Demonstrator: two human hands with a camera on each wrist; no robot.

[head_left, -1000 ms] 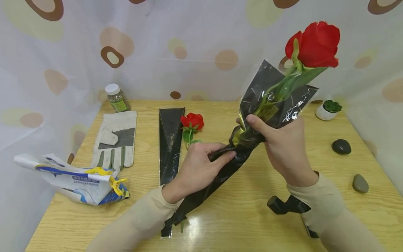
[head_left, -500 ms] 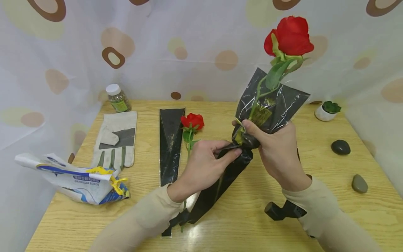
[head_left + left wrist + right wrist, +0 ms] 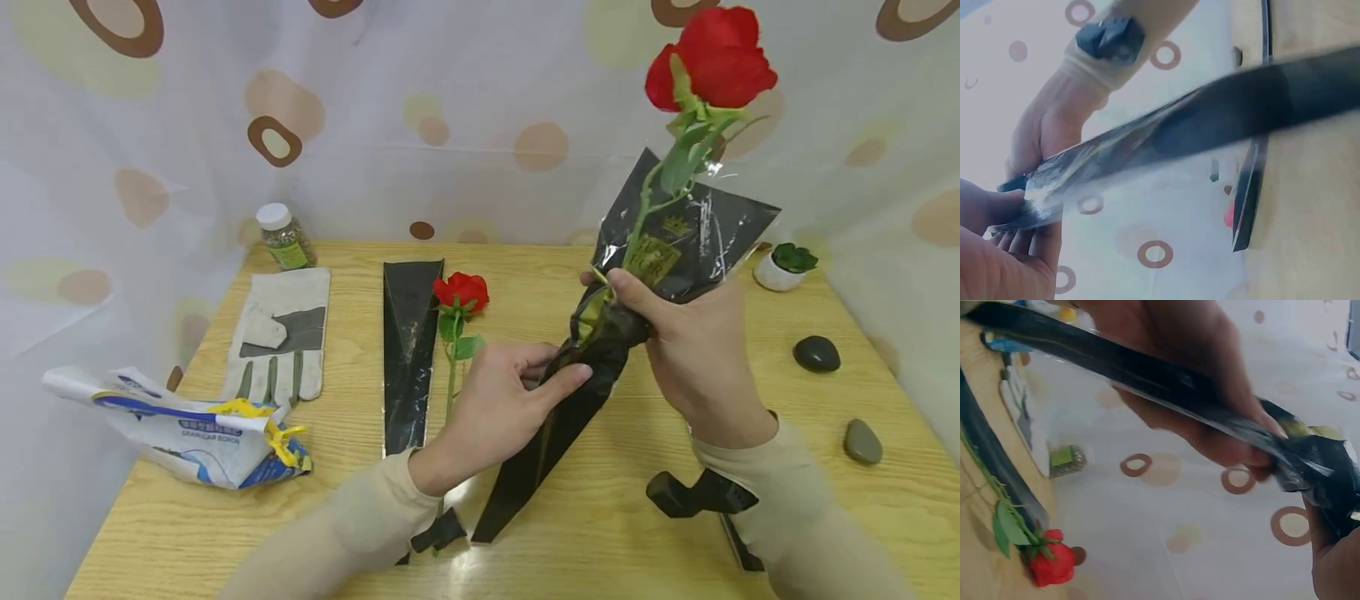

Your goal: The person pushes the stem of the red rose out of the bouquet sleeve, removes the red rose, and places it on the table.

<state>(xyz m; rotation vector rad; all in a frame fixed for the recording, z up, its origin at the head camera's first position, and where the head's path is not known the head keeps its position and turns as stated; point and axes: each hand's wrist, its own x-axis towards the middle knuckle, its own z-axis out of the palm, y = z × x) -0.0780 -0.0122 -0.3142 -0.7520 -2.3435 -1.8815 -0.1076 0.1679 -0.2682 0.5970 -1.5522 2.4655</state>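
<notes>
Two hands hold a wrapped red rose at a slant above a wooden table.
The right hand [image 3: 697, 350] grips the bunched neck of a black wrapper [image 3: 558, 437], fingers curled round it and thumb across the front; just below, the left hand [image 3: 502, 408] pinches the wrapper between thumb and fingers. The red rose [image 3: 720, 62] rises out of the wrapper's flared top, its bloom above the right hand, while the wrapper's narrow end points down towards the table [image 3: 600, 508]; whether it touches the wood cannot be told. Beyond the left hand, a second rose [image 3: 461, 292] lies just beside a flat black wrapper [image 3: 408, 350]. Farther left are a work glove [image 3: 300, 333], a printed bag [image 3: 202, 450] and a white-lidded jar [image 3: 288, 242].
</notes>
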